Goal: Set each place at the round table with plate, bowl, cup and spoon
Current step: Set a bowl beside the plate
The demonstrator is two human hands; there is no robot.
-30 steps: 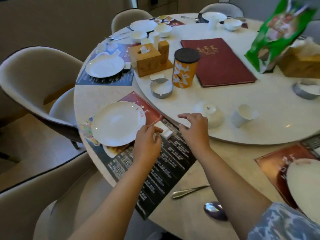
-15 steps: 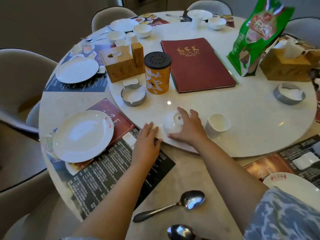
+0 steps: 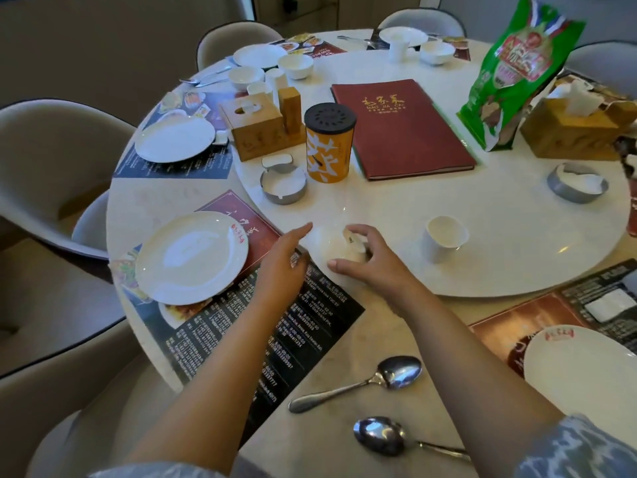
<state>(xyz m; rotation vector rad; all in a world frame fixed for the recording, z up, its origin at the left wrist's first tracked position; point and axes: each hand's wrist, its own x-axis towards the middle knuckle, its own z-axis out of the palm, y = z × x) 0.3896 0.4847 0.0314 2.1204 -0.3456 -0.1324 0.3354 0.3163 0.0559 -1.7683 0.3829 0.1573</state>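
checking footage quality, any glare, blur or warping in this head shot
Head view: wide-angle warp bends the round table rim; small glare spots on the turntable; white bowl under the right hand is washed out; left hand slightly motion-soft.

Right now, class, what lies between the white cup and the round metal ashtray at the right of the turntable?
Nothing: the head view shows bare white turntable between cup and ashtray.
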